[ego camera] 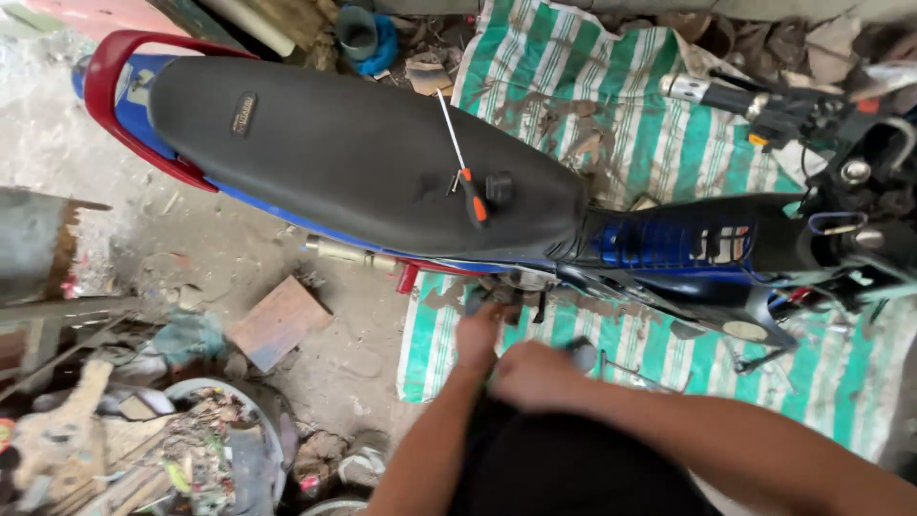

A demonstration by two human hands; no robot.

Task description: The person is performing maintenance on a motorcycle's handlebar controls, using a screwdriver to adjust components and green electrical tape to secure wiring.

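A person works on a blue motorcycle (669,244) that stands over a green and white striped sheet (611,105) on the dirty ground. The view looks down on the long black seat (363,158). On the seat lies a screwdriver (461,162) with a black and orange handle, and just beside it sits a small black part (499,186); neither is in a hand.

Both hands are low at the near side of the motorcycle, just under the edge of the seat. The left hand (478,334) reaches to the dark parts near the engine area and seems to touch something grey there, but the picture is blurred and I cannot tell if the fingers are closed on it. The right hand (535,373) is curled into a loose fist around a grey object (581,355) (maybe a tool or a rag, it is too blurred to say).

As a judgement, the work looks to be in the middle: a tool and one small part are laid aside on the seat, and the hands are busy at the side of the frame. What remains there is hidden by the hands. The handlebar (755,100) is at the upper right.
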